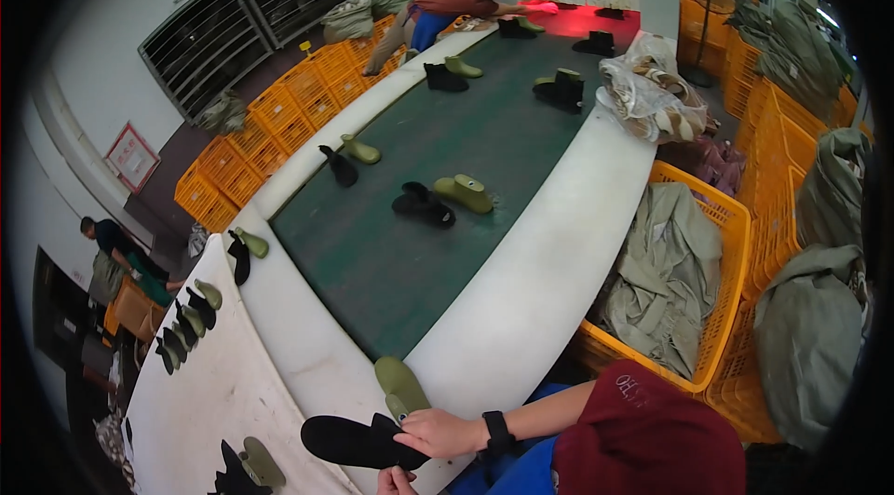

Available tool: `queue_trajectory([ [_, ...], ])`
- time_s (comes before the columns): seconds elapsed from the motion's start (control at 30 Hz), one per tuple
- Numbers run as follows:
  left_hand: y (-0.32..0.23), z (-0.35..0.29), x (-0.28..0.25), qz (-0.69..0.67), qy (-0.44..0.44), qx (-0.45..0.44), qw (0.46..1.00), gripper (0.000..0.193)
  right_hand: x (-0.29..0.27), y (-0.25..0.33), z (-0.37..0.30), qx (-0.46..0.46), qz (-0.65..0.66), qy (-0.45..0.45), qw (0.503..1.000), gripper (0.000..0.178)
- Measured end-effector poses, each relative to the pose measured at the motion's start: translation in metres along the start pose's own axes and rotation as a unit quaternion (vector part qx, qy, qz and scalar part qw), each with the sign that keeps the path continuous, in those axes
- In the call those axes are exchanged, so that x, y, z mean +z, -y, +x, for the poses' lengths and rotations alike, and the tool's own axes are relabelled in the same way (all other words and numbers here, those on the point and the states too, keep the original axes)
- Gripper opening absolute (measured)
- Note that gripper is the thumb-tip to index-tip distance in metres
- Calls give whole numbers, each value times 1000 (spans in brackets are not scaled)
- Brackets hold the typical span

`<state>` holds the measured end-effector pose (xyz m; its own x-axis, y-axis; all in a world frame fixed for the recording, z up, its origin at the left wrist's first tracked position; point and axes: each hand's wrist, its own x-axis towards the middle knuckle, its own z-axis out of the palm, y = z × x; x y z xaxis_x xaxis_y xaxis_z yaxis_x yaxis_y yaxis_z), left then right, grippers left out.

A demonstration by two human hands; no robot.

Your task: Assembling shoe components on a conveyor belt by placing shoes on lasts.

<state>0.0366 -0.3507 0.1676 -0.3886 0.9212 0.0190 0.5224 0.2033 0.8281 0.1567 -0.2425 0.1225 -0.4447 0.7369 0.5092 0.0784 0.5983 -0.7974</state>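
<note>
A black shoe upper (pixel 349 439) lies sideways low in the view, its rounded end toward the left. My right hand (pixel 445 433), with a dark watch on the wrist, is closed on its open end. Just below, my left hand (pixel 396 482) pinches the upper's lower edge; only its fingers show. A green shoe last (pixel 400 381) rests on the white table edge right behind my right hand, its near end partly covered by the hand. To the left on the white cloth stand another green last (pixel 264 461) and a black upper (pixel 237 474).
A green conveyor belt (pixel 391 281) between white ledges carries paired black uppers and green lasts. At its far end a person (pixel 456 1) leans over under red light. Orange crates (pixel 223 183) line the left; an orange crate (pixel 731 309) with grey cloth stands right. Several lasts (pixel 191 318) sit left.
</note>
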Motion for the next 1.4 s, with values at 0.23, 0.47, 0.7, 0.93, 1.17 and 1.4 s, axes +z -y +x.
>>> queue_trajectory([
  [0.23,16,10,11,21,-89,27,995,30,-7,5,10,-9,52,-1,999,30],
  [0.47,-6,21,28,-20,-151,80,985,80,-3,12,2,36,124,1,992,30],
  [0.7,3,22,23,-79,-162,50,982,73,-3,10,0,-4,126,-14,992,32],
  [0.93,17,10,7,-96,-143,39,984,50,1,8,0,31,195,33,980,31],
  [1.17,-12,7,1,105,-103,103,984,20,-12,19,4,-60,85,-25,994,29],
  [1.4,-8,6,-5,68,-34,105,991,21,-18,23,0,-97,69,-56,991,30],
])
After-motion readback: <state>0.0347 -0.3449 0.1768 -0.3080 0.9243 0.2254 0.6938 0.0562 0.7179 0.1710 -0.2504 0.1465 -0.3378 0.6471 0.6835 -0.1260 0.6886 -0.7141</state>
